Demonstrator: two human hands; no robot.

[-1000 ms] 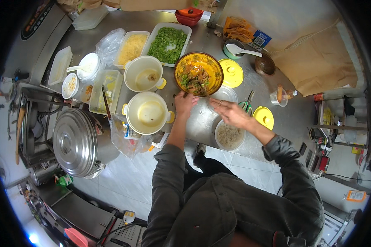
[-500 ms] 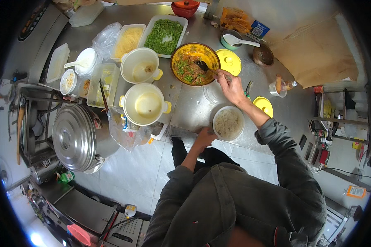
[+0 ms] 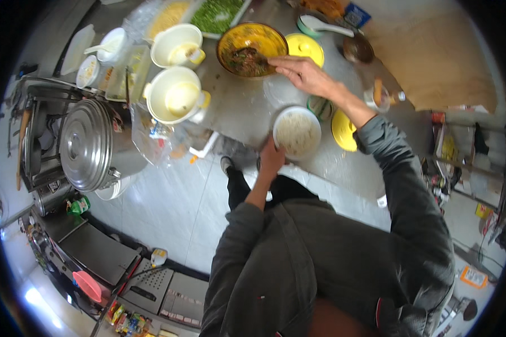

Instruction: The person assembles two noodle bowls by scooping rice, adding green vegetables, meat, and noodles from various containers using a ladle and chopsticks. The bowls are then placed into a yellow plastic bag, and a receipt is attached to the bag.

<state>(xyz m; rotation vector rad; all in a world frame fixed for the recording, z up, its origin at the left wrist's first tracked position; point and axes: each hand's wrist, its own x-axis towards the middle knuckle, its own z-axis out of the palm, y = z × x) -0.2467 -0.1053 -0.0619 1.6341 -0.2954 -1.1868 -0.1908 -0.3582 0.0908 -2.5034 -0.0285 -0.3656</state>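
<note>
At counter edge, left hand (image 3: 271, 159) now gripping white bowl (image 3: 296, 133), right hand (image 3: 302, 73) unmoved beside yellow bowl (image 3: 252, 48)

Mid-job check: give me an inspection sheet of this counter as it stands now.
Surface: grey metal counter, crowded.
Job's things: white bowl of pale grains at the near edge; yellow-rimmed bowl of dark food behind it.
Clutter: two white lidless pots, yellow lids, tray of chopped greens, large steel lidded pot at left.
Grippers: left hand against the white bowl's near side; right hand open, at the yellow-rimmed bowl's rim.
Cables: nothing seen.
Surroundings: pale tiled floor.
</note>
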